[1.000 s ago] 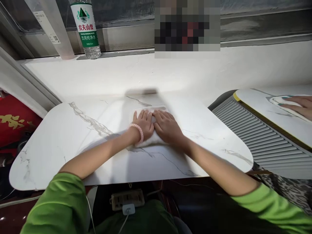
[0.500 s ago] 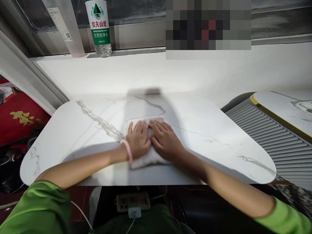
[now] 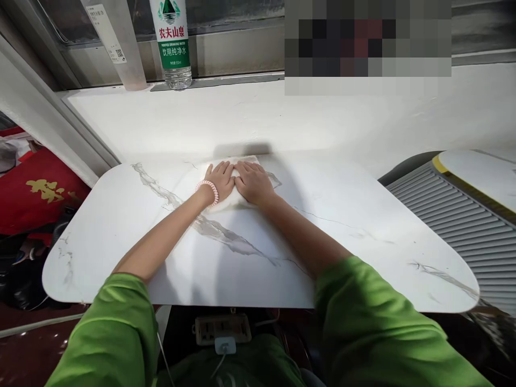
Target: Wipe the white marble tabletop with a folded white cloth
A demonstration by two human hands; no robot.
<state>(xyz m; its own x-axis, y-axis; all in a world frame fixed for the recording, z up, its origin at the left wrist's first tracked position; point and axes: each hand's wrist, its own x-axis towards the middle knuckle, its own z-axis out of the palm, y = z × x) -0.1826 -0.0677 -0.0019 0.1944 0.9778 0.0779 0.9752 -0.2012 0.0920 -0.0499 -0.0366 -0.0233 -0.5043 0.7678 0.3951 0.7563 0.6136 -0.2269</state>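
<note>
A white cloth (image 3: 230,203) lies spread at the far side of the white, grey-veined table (image 3: 346,252), close to the wall. My left hand (image 3: 221,179) rests flat on its left part, fingers stretched forward, with a pink coil band (image 3: 213,189) round the wrist. Beside it my right hand (image 3: 255,183) presses palm down on the right part of the cloth, fingers extended. The two thumbs almost meet in the middle. Much of the cloth is hidden under both hands.
On the ledge behind the table stand a water bottle (image 3: 176,54) with a green and white label and a tall translucent container (image 3: 128,59). A red bag (image 3: 44,188) is at the left. A power strip (image 3: 222,329) sits below the front edge. Ribbed grey panelling (image 3: 451,215) borders the right.
Both hands have slid the cloth away from me, from the middle of the table to its far edge by the wall. My arms are now stretched further forward.
</note>
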